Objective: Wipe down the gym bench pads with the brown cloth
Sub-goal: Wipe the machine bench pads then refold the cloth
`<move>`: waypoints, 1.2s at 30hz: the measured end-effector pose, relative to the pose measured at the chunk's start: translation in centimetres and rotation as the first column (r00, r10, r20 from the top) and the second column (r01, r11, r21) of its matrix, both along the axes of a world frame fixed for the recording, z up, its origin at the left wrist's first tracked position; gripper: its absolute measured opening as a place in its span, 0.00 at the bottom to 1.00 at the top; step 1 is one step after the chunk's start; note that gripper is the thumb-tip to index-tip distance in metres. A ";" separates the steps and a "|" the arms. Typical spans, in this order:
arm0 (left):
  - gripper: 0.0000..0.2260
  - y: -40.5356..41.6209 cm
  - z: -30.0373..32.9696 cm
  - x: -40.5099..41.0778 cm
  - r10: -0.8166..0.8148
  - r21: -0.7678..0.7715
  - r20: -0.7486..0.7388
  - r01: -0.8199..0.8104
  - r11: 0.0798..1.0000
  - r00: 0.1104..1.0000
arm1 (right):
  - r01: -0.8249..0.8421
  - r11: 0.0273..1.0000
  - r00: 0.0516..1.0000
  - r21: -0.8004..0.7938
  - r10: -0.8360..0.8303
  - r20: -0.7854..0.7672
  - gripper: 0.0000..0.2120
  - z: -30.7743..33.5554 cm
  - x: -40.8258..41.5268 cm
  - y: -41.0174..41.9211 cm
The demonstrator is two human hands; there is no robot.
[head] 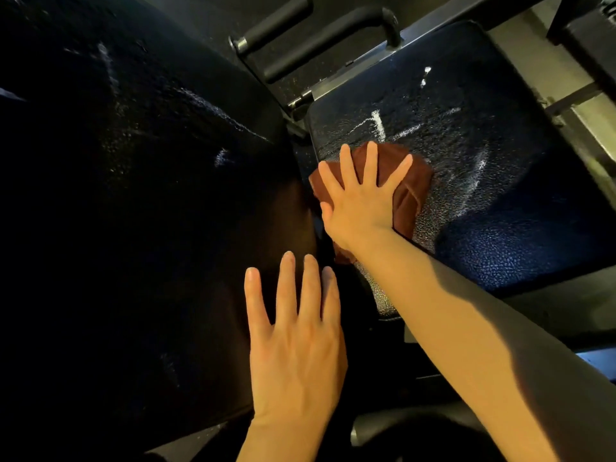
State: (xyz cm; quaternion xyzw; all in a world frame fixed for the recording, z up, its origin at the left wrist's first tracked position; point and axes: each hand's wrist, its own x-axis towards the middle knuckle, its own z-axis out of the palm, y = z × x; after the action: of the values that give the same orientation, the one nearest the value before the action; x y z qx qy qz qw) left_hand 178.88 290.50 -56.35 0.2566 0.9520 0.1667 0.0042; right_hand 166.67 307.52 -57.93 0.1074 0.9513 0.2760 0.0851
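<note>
Step in hand: wiping seat pad (483,168). Right hand (358,201) flat, fingers spread straight, presses brown cloth (413,185) onto seat pad's near-left corner; no pinch. Left hand (296,341) flat, holds nothing, braces on back pad (133,195) left of seat pad. White spray streaks (378,123) beyond cloth. Next, likely: push cloth outward through streaks, keeping pressure.
</note>
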 end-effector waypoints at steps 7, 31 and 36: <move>0.29 -0.1 -0.2 -0.2 -0.003 -0.008 -0.005 0.003 1.000 1.000 | -0.046 0.999 0.999 -0.001 0.046 0.004 0.30 0.7 1.4 0.6; 0.32 12.9 -6.5 3.1 -0.056 0.393 0.045 0.034 0.919 0.997 | 0.172 0.985 0.976 -0.015 -0.172 -0.136 0.28 10.5 6.1 11.5; 0.32 12.7 -7.4 3.1 -0.016 0.335 -0.037 0.027 0.942 0.999 | -0.036 0.999 0.999 -0.008 0.036 0.032 0.27 7.4 5.8 8.2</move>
State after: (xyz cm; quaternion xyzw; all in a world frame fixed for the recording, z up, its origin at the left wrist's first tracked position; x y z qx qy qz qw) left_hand 181.96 303.19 -63.78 0.2667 0.9068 0.3219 -0.0539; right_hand 172.49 315.74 -50.58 0.0855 0.9526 0.2757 0.0959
